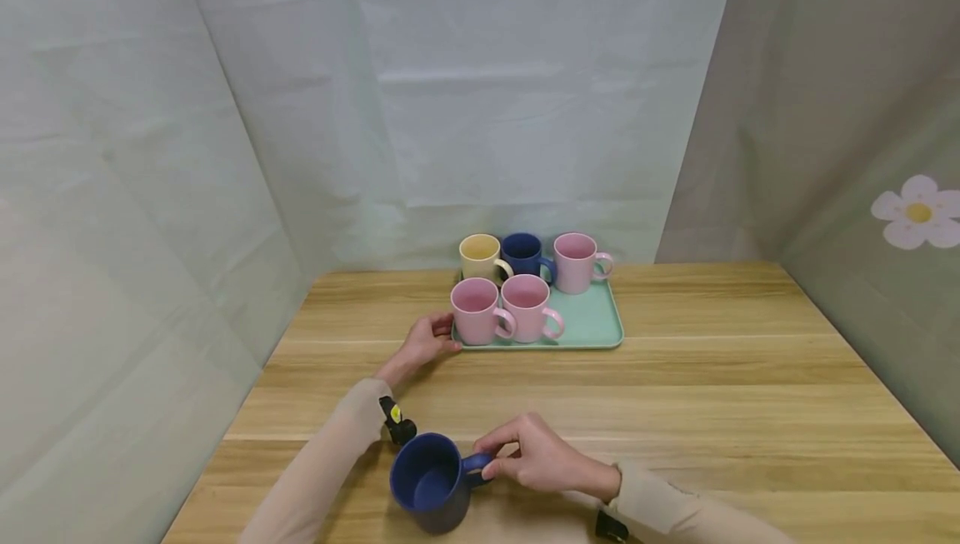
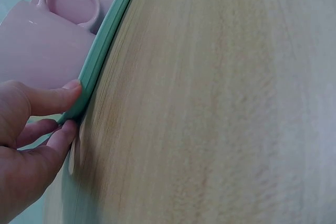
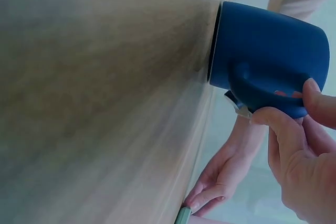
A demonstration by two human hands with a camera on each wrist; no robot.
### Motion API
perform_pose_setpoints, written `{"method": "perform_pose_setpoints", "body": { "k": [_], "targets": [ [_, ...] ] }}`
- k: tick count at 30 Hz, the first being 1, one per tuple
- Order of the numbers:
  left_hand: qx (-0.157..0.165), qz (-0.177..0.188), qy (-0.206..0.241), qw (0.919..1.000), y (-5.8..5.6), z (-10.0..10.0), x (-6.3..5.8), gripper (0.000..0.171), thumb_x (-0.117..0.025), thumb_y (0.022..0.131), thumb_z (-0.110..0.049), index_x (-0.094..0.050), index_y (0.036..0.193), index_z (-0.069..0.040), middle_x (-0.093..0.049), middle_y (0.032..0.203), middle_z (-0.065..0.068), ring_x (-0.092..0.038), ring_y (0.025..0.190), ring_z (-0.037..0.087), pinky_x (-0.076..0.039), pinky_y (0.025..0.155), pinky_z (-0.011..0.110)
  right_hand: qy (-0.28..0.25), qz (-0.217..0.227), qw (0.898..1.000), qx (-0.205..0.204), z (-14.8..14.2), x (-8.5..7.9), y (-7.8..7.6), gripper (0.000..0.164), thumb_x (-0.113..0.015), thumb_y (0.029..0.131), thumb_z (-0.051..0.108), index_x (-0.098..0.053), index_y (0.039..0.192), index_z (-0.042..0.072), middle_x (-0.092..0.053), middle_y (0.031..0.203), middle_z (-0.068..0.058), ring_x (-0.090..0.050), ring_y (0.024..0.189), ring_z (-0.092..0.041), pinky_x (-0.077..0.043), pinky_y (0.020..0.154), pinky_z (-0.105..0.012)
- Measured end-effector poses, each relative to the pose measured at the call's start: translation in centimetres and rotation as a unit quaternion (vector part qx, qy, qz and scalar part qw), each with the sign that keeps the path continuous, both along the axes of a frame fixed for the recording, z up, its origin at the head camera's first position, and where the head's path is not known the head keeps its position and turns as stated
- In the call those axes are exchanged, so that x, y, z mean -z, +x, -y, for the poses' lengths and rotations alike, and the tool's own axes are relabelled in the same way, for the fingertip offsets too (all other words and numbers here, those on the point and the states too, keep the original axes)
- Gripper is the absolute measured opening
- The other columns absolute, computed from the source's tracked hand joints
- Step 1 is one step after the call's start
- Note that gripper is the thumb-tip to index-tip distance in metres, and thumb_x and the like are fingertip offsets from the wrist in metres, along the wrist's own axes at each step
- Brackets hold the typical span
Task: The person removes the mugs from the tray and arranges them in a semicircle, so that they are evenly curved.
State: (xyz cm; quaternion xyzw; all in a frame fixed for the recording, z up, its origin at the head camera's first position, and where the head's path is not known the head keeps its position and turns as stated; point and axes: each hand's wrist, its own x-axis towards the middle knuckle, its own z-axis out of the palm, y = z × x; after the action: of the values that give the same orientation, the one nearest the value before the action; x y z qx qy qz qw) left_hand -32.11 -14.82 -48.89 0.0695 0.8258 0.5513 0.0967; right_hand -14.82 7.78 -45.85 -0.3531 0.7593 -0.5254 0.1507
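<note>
My right hand (image 1: 534,454) pinches the handle of a dark blue mug (image 3: 273,45) between thumb and fingers. The mug is upright near the front of the table, its mouth facing up. Farther back, my left hand (image 1: 426,338) holds the front left corner of a mint green tray (image 2: 107,38), thumb on the rim and fingers against the corner's outer side. Two pink mugs (image 1: 475,319) (image 1: 525,319) stand in the tray's front row beside that hand. Behind them on the tray are a yellow mug (image 1: 478,259), another blue mug (image 1: 522,257) and a third pink mug (image 1: 574,271).
The wooden table (image 1: 720,377) carries the tray near its back edge. Pale cloth (image 1: 525,111) hangs behind and at both sides, with a white flower print (image 1: 918,212) at the right. The tray's front right part shows bare surface.
</note>
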Motion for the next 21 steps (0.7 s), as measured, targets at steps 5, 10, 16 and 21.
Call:
{"method": "perform_pose_setpoints", "body": {
  "k": [5,10,16,21],
  "targets": [
    [0.003,-0.006,-0.002,1.0000,-0.1,0.0,0.0,0.062,-0.069,0.080,0.010,-0.043,0.137,0.011,-0.050,0.138,0.031,-0.054,0.124,0.040,-0.049,0.105,0.043,-0.001,0.025,1.000,-0.007,-0.1,-0.1,0.0,0.016,-0.074,0.083,0.008,-0.075,0.099,0.006,-0.075,0.096,-0.005,-0.063,0.089,0.003,-0.056,0.074,-0.013],
    [0.008,-0.012,0.002,0.9999,-0.2,0.2,0.2,0.061,-0.068,0.080,0.011,-0.042,0.136,0.014,-0.049,0.137,0.033,-0.054,0.123,0.042,-0.049,0.105,0.044,-0.001,0.051,0.998,-0.032,-0.2,-0.1,-0.2,0.015,-0.074,0.083,0.008,-0.074,0.098,0.005,-0.074,0.093,-0.009,-0.063,0.085,0.003,-0.057,0.076,-0.015],
    [0.014,-0.019,0.001,0.9997,-0.2,0.2,0.3,0.062,-0.068,0.080,0.010,-0.042,0.136,0.015,-0.049,0.136,0.034,-0.054,0.123,0.043,-0.049,0.104,0.044,-0.004,0.070,0.996,-0.056,-0.5,-0.2,-0.3,0.018,-0.072,0.085,0.010,-0.073,0.101,0.002,-0.073,0.097,-0.014,-0.063,0.087,0.004,-0.057,0.080,-0.015],
    [0.010,-0.012,0.000,0.9999,-0.2,0.2,0.2,0.062,-0.069,0.080,0.010,-0.043,0.136,0.014,-0.050,0.136,0.033,-0.054,0.123,0.042,-0.049,0.104,0.043,0.004,0.082,0.993,-0.080,-1.0,-0.3,-1.0,0.022,-0.068,0.089,0.013,-0.070,0.108,0.001,-0.072,0.105,-0.016,-0.063,0.093,0.003,-0.056,0.082,-0.016]
  ]
}}
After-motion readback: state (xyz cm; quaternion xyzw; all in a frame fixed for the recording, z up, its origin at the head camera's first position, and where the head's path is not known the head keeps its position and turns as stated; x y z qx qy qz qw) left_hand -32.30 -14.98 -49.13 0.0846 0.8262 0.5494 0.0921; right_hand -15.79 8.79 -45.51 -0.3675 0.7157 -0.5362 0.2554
